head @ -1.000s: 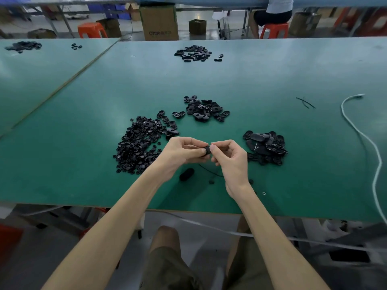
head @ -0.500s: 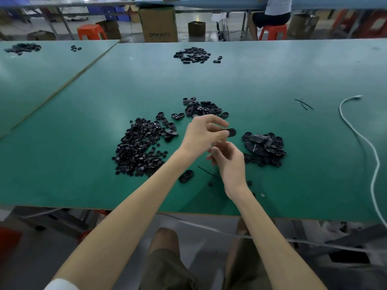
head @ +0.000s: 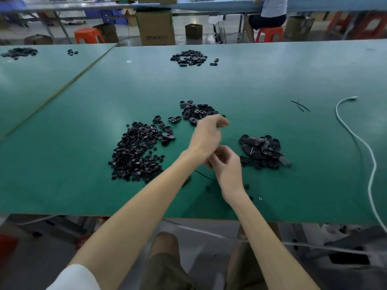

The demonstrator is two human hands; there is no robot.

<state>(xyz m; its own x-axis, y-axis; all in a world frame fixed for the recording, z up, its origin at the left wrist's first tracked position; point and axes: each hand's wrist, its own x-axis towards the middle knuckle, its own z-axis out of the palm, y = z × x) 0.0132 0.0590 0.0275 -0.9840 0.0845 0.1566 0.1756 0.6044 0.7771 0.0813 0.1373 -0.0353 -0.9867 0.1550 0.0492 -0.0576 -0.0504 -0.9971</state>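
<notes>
My left hand (head: 207, 135) hovers above the green table (head: 272, 80) with its fingers loosely spread and nothing in them, just in front of a middle heap of black oval shells (head: 199, 113). My right hand (head: 227, 164) sits just below it with fingers loosely curled; I see nothing in it, and the left wrist partly covers them. A large heap of small black parts (head: 136, 153) lies to the left. A heap of closed black oval pieces (head: 261, 149) lies to the right, one blurred piece (head: 284, 161) at its near edge.
A white cable (head: 356, 139) snakes down the right side. Black ties (head: 300, 105) lie far right, and another heap of black parts (head: 188, 57) sits at the back. Loose bits (head: 247, 186) and a black piece (head: 186, 182) lie near my forearms. A person sits on an orange stool (head: 270, 33) beyond.
Both hands pinched a black oval piece together, then the left hand carried it up and right. Now the left hand is empty and a blurred piece lies at the right heap's edge.
</notes>
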